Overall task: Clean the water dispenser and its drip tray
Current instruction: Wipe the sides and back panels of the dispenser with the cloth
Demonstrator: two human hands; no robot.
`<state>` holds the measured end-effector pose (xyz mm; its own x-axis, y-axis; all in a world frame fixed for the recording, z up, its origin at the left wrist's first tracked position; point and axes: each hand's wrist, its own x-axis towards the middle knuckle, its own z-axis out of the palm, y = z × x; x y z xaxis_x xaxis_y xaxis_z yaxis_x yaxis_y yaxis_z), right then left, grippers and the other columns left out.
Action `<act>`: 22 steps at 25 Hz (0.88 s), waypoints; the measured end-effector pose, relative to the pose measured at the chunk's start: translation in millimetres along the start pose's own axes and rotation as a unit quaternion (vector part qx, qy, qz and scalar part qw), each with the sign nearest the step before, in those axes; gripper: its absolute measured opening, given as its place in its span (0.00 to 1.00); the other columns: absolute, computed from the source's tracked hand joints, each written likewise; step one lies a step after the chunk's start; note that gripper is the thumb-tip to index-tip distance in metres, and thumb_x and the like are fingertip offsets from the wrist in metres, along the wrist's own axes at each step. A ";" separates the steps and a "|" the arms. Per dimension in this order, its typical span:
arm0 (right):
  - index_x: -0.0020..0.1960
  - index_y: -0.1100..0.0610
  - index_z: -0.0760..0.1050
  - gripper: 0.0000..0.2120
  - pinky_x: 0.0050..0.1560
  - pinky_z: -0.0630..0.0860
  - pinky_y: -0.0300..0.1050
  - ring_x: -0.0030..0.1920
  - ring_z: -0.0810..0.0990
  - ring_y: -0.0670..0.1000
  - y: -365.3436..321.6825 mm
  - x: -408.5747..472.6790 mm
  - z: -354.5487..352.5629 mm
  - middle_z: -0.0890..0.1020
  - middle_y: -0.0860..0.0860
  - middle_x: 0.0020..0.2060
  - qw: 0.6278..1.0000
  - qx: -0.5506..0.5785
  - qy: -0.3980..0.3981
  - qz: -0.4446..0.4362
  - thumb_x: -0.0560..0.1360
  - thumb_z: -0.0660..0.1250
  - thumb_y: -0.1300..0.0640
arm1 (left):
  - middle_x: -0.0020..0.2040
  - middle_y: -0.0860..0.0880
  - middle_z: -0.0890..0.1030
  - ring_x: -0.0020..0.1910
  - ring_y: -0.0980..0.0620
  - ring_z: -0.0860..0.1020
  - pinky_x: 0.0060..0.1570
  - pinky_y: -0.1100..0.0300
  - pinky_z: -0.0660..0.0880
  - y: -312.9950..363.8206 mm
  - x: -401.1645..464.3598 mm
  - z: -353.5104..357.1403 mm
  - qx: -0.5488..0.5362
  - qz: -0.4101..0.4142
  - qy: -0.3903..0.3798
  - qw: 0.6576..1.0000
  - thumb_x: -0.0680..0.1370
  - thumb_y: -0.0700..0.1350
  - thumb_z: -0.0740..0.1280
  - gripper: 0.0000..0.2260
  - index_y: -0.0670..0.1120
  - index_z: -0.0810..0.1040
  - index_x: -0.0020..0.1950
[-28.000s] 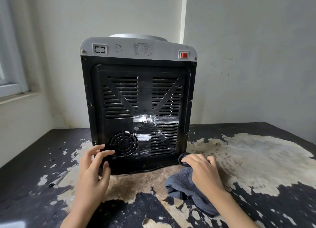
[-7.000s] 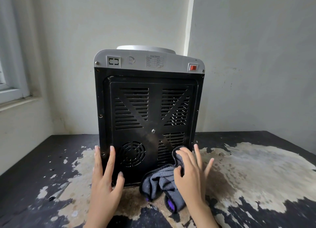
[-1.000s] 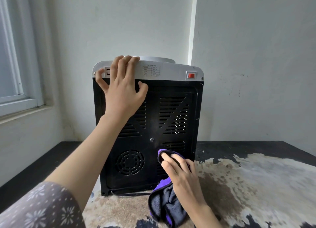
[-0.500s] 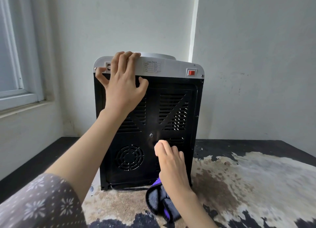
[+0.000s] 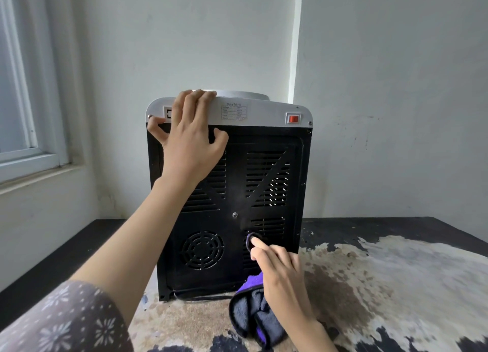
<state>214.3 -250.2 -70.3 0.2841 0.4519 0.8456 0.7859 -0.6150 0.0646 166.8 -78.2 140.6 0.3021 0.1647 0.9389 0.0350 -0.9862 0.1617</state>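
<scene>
The water dispenser [image 5: 266, 182] stands on the table with its black vented back panel toward me and a white top with a red switch. My left hand [image 5: 190, 137] rests flat on the upper left of the back, fingers reaching over the white top edge. My right hand [image 5: 280, 269] holds a grey and purple cloth [image 5: 250, 314] and presses a fold of it with the fingertips against the lower right vents. The rest of the cloth hangs onto the table. The drip tray is hidden on the far side.
The worn table [image 5: 396, 277] has peeling black paint and pale patches. White walls stand close behind the dispenser, meeting in a corner [image 5: 295, 47]. A window [image 5: 18, 87] with a sill is at the left. A black cord [image 5: 200, 297] lies under the dispenser's base.
My right hand has slid down and a little right on the lower back panel with the cloth. My left hand stays on the top left of the dispenser.
</scene>
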 end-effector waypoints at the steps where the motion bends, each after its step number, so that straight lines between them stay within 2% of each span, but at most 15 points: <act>1: 0.51 0.50 0.69 0.26 0.45 0.62 0.41 0.49 0.75 0.48 -1.1 0.4 -0.4 0.79 0.43 0.57 1.000 -0.003 -0.010 0.001 0.59 0.70 0.70 | 0.68 0.53 0.66 0.72 0.55 0.56 0.64 0.42 0.52 0.0 -0.1 -0.1 0.001 0.000 0.001 1.000 0.72 0.50 0.55 0.26 0.51 0.64 0.71; 3: 0.52 0.50 0.69 0.26 0.45 0.63 0.43 0.48 0.77 0.50 -2.3 2.9 -2.0 0.79 0.43 0.58 1.000 -0.012 -0.015 0.007 0.59 0.69 0.70 | 0.68 0.53 0.66 0.72 0.56 0.56 0.64 0.41 0.53 0.6 -0.3 0.1 0.000 -0.002 0.005 1.000 0.72 0.50 0.55 0.26 0.51 0.64 0.70; 6: 0.52 0.50 0.69 0.22 0.44 0.61 0.45 0.46 0.77 0.50 -10.7 7.6 -6.3 0.78 0.44 0.59 0.999 -0.015 -0.022 0.028 0.61 0.64 0.68 | 0.67 0.53 0.67 0.71 0.55 0.57 0.65 0.40 0.55 -0.3 0.0 1.5 -0.001 -0.003 0.009 1.000 0.72 0.51 0.55 0.26 0.51 0.65 0.70; 9: 0.51 0.49 0.69 0.21 0.42 0.58 0.46 0.43 0.74 0.48 -18.1 9.7 -6.3 0.77 0.41 0.56 0.997 -0.003 -0.044 0.061 0.64 0.54 0.68 | 0.67 0.52 0.67 0.71 0.54 0.58 0.65 0.40 0.56 -1.0 -0.2 3.1 -0.003 0.005 0.011 1.000 0.71 0.51 0.55 0.26 0.50 0.65 0.70; 11: 0.50 0.46 0.66 0.25 0.42 0.58 0.43 0.42 0.70 0.45 -19.3 11.7 -3.1 0.74 0.36 0.52 0.992 0.045 -0.049 0.104 0.61 0.51 0.70 | 0.67 0.52 0.67 0.71 0.54 0.57 0.65 0.41 0.55 -1.4 0.1 3.3 -0.003 0.004 0.013 1.000 0.71 0.51 0.55 0.26 0.50 0.65 0.70; 13: 0.50 0.42 0.63 0.32 0.47 0.60 0.38 0.43 0.68 0.42 -14.2 11.9 0.6 0.70 0.37 0.46 0.980 0.118 -0.062 0.148 0.58 0.53 0.75 | 0.67 0.52 0.67 0.72 0.53 0.58 0.65 0.42 0.55 -1.3 -0.1 3.4 -0.005 0.003 0.015 1.000 0.71 0.51 0.55 0.26 0.50 0.65 0.70; 15: 0.52 0.41 0.62 0.35 0.52 0.60 0.36 0.47 0.68 0.40 -3.8 10.8 2.0 0.71 0.36 0.45 0.972 0.163 -0.090 0.146 0.60 0.53 0.77 | 0.67 0.52 0.67 0.72 0.53 0.57 0.65 0.42 0.56 -0.1 -1.2 4.0 -0.004 0.001 0.018 1.000 0.71 0.51 0.55 0.26 0.50 0.65 0.70; 17: 0.51 0.42 0.64 0.31 0.50 0.59 0.35 0.48 0.68 0.36 2.5 10.2 -2.4 0.73 0.32 0.48 0.982 0.150 -0.058 0.101 0.61 0.54 0.75 | 0.67 0.52 0.67 0.72 0.54 0.57 0.64 0.43 0.55 0.8 -1.7 3.9 -0.001 -0.003 0.021 1.000 0.71 0.51 0.55 0.26 0.50 0.65 0.70; 19: 0.46 0.45 0.65 0.21 0.46 0.58 0.37 0.48 0.69 0.38 9.4 6.8 -4.8 0.77 0.34 0.50 0.993 0.101 -0.005 0.058 0.64 0.54 0.69 | 0.67 0.53 0.67 0.72 0.55 0.57 0.63 0.43 0.54 0.9 -2.1 3.4 -0.002 -0.006 0.020 1.000 0.72 0.50 0.55 0.26 0.51 0.65 0.70; 22: 0.46 0.48 0.67 0.13 0.46 0.57 0.41 0.48 0.72 0.45 17.3 0.3 -5.1 0.79 0.38 0.51 0.990 0.059 0.078 0.099 0.67 0.54 0.64 | 0.67 0.53 0.67 0.72 0.54 0.57 0.64 0.43 0.53 1.2 -2.2 2.5 -0.009 -0.005 0.018 1.000 0.72 0.49 0.56 0.25 0.50 0.65 0.70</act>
<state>225.2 -264.0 -66.2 0.3571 0.2187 0.9081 0.7849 -0.5973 -0.1648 168.5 -79.7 138.0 0.2676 0.1749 0.9475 0.0200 -0.9842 0.1760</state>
